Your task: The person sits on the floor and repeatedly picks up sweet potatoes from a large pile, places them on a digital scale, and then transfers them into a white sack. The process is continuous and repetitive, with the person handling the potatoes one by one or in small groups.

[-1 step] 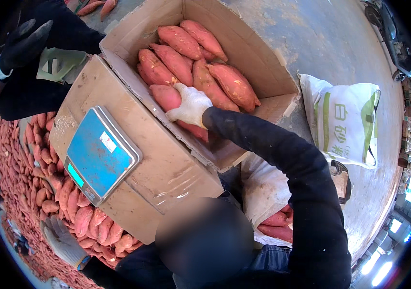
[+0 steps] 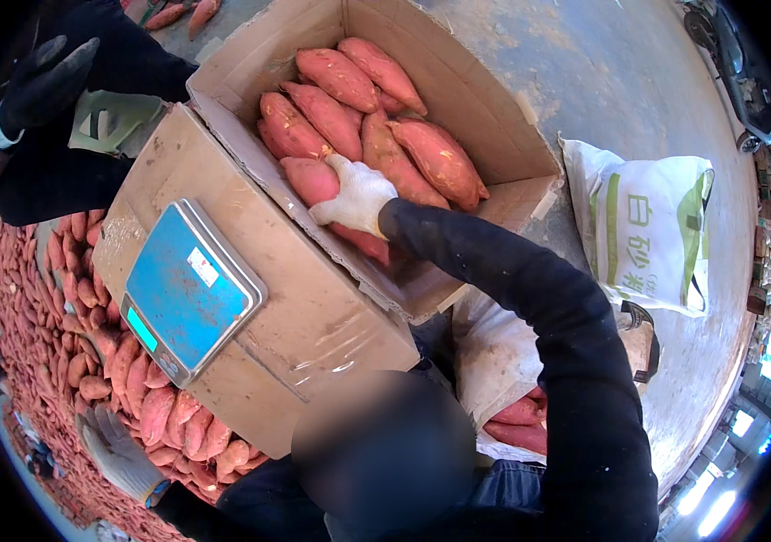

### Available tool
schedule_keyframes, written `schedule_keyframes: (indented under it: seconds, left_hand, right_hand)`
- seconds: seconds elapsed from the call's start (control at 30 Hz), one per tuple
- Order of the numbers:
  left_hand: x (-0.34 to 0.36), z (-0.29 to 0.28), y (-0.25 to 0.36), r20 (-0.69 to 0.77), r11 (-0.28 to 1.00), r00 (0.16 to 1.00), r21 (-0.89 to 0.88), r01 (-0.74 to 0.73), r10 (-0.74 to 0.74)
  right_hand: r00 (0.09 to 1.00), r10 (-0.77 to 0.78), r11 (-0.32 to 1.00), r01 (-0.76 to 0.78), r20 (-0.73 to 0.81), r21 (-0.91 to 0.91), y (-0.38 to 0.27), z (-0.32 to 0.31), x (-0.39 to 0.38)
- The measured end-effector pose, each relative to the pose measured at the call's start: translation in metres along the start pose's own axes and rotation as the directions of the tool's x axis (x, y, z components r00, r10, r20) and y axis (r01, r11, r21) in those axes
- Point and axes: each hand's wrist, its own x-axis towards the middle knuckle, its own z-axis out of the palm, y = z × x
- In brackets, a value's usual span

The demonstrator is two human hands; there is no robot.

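My right hand [image 2: 354, 199], in a pale glove, grips a red sweet potato [image 2: 311, 177] at the near left side of an open cardboard box [image 2: 505, 120] of sweet potatoes. Left of this box, a blue-topped digital scale [image 2: 185, 285] with a lit display rests on flat cardboard [image 2: 304, 325]. My left hand [image 2: 117, 452], gloved and open with fingers apart, is low at the left over a large pile of loose sweet potatoes [image 2: 19, 334], holding nothing that I can see.
A co-worker's dark-gloved hand [image 2: 42, 86] is at upper left, near a pale green plastic object [image 2: 110, 117]. A white-and-green sack [image 2: 634, 226] lies right of the box. An open sack [image 2: 489, 348] with sweet potatoes is below. A dark wheeled object [image 2: 738, 81] is far right.
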Motion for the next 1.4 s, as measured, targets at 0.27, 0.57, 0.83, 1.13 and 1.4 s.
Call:
schedule_keyframes:
  seconds: [0.27,0.57,0.83,1.13,1.4]
  left_hand:
    - [0.000,-0.002,0.000,-0.054,0.986,0.995,-0.150,0.071,-0.080]
    - [-0.004,0.006,0.010,-0.013,0.965,0.996,-0.250,0.077,-0.083]
    - [-0.007,-0.016,0.004,0.117,0.872,0.933,0.333,-0.360,0.340]
    - [-0.126,0.062,0.076,0.517,0.783,0.621,-0.179,-0.595,0.590]
    - [-0.385,0.132,0.110,0.999,0.997,0.043,-0.014,0.077,0.010]
  right_hand:
    - [0.992,-0.123,0.991,0.123,0.004,-0.054,0.021,0.022,0.003]
    - [0.991,-0.122,0.963,0.130,0.046,-0.236,0.007,0.018,-0.002]
    - [0.985,-0.126,0.905,0.165,-0.121,0.392,-0.020,-0.158,-0.204]
    - [0.913,0.400,0.880,-0.358,0.084,-0.311,0.125,-0.168,-0.463]
    - [0.436,0.610,0.386,-0.893,-0.661,-0.233,0.178,-0.099,-0.480]
